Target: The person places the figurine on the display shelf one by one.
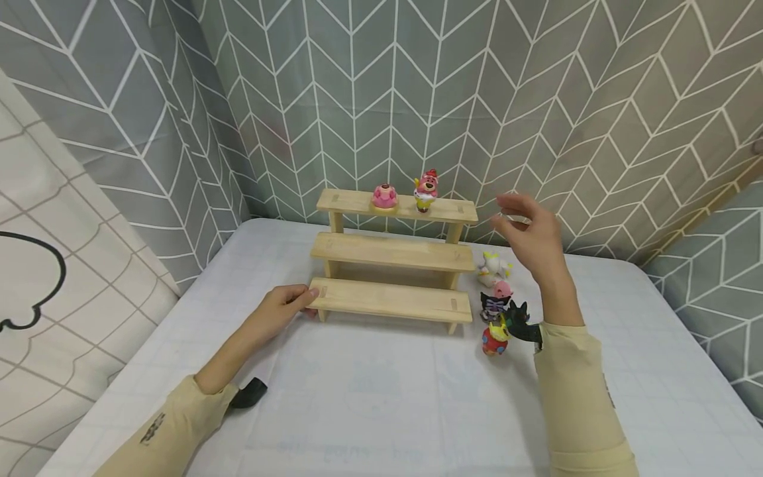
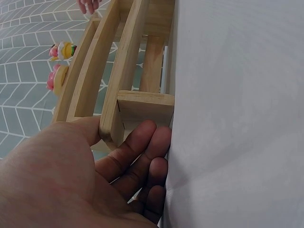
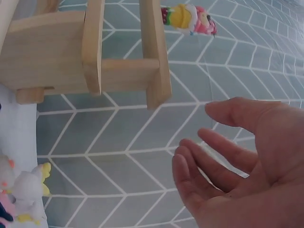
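Observation:
A three-tier wooden display stand (image 1: 390, 298) is on the table. My left hand (image 1: 281, 310) pinches the left end of its lowest tier, and in the left wrist view the thumb lies over the board (image 2: 111, 109) with the fingers beneath. Up in the air to the right of the top tier is my right hand (image 1: 532, 235), its fingers loosely bent around nothing. A pink bear figurine (image 1: 426, 191) in a red hat and a round pink figurine (image 1: 384, 197) stand on the top tier. The right wrist view shows the bear figurine (image 3: 190, 18) beyond the fingertips.
Right of the stand several figurines are grouped on the white-covered table (image 1: 369, 411): a white one (image 1: 493, 265), a pink one (image 1: 503, 289), a black and purple one (image 1: 493, 307) and a red and yellow one (image 1: 495, 339). A grey patterned curtain (image 1: 381, 93) hangs behind.

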`<act>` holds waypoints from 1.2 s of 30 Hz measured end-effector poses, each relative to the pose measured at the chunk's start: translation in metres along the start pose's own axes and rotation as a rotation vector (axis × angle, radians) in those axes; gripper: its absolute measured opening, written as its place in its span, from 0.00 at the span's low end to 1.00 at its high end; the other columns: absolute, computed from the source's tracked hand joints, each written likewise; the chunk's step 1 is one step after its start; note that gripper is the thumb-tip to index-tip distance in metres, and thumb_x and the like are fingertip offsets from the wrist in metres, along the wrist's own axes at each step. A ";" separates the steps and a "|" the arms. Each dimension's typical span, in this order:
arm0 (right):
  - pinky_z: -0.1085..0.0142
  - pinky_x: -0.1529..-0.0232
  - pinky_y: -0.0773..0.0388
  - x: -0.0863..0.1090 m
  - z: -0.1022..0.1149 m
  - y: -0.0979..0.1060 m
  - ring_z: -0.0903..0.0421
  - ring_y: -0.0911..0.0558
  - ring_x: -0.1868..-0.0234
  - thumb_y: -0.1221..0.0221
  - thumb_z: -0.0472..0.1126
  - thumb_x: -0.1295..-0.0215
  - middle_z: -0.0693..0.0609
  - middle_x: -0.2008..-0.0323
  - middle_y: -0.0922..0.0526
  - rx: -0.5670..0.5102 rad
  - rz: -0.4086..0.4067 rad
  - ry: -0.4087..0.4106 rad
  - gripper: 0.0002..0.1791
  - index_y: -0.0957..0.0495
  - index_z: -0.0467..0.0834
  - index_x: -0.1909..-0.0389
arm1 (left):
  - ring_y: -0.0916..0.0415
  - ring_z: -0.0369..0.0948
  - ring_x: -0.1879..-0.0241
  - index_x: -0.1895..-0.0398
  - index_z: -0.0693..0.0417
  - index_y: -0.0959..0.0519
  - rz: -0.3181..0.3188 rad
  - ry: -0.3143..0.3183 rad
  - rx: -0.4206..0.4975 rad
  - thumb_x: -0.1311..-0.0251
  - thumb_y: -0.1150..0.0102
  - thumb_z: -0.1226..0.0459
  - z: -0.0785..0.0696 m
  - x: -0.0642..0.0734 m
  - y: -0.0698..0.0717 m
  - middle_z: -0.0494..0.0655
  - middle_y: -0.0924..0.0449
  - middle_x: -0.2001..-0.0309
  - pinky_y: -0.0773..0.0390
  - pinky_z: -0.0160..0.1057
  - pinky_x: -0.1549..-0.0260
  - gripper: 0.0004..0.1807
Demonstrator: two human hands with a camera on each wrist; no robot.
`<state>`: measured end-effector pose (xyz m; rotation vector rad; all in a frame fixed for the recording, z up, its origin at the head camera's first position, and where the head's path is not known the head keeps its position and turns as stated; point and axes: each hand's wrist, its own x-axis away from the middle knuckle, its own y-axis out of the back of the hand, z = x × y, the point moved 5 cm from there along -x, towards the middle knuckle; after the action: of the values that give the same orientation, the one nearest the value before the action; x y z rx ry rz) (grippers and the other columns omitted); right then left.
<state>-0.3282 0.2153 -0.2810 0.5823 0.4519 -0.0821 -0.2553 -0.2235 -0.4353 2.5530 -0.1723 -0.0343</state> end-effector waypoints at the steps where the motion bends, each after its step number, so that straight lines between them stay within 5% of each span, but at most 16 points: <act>1: 0.58 0.34 0.25 0.000 -0.001 0.001 0.47 0.22 0.37 0.38 0.40 0.25 0.41 0.37 0.19 0.014 0.003 -0.005 0.22 0.23 0.39 0.33 | 0.24 0.43 0.55 0.60 0.55 0.15 0.000 -0.002 -0.005 0.21 0.47 0.45 0.000 0.000 0.000 0.45 0.13 0.64 0.29 0.41 0.48 0.24; 10: 0.46 0.32 0.28 0.003 -0.015 0.006 0.45 0.23 0.38 0.39 0.44 0.23 0.38 0.37 0.19 0.065 0.044 -0.044 0.23 0.23 0.37 0.34 | 0.24 0.41 0.56 0.59 0.56 0.15 -0.002 -0.001 -0.008 0.21 0.47 0.46 0.000 0.002 0.002 0.46 0.13 0.64 0.29 0.39 0.48 0.23; 22: 0.41 0.38 0.25 0.013 -0.037 0.018 0.34 0.21 0.37 0.40 0.47 0.21 0.33 0.37 0.21 0.182 0.215 -0.078 0.25 0.25 0.34 0.33 | 0.23 0.41 0.57 0.61 0.56 0.15 -0.009 -0.013 -0.003 0.21 0.46 0.48 -0.001 0.002 0.003 0.46 0.13 0.64 0.28 0.38 0.50 0.22; 27: 0.39 0.41 0.24 0.015 -0.051 0.028 0.33 0.19 0.39 0.40 0.47 0.21 0.34 0.40 0.18 0.244 0.200 -0.059 0.21 0.22 0.35 0.38 | 0.24 0.42 0.57 0.58 0.58 0.15 0.001 -0.016 0.014 0.20 0.46 0.49 -0.002 0.002 0.003 0.48 0.13 0.63 0.27 0.39 0.50 0.21; 33: 0.62 0.53 0.22 0.015 -0.065 0.034 0.36 0.14 0.46 0.38 0.45 0.23 0.35 0.46 0.14 0.307 0.174 -0.025 0.17 0.17 0.37 0.44 | 0.24 0.46 0.55 0.57 0.62 0.15 0.004 0.006 0.024 0.19 0.47 0.55 -0.012 0.004 0.001 0.54 0.13 0.62 0.28 0.45 0.47 0.19; 36: 0.57 0.53 0.17 0.014 -0.073 0.030 0.35 0.14 0.47 0.37 0.43 0.24 0.33 0.48 0.14 0.312 0.187 -0.011 0.17 0.17 0.34 0.45 | 0.24 0.46 0.55 0.58 0.61 0.15 -0.002 0.006 0.010 0.19 0.47 0.54 -0.004 -0.001 -0.001 0.53 0.13 0.62 0.28 0.44 0.48 0.19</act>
<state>-0.3378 0.2817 -0.3261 0.9276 0.3745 0.0243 -0.2555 -0.2208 -0.4323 2.5633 -0.1678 -0.0267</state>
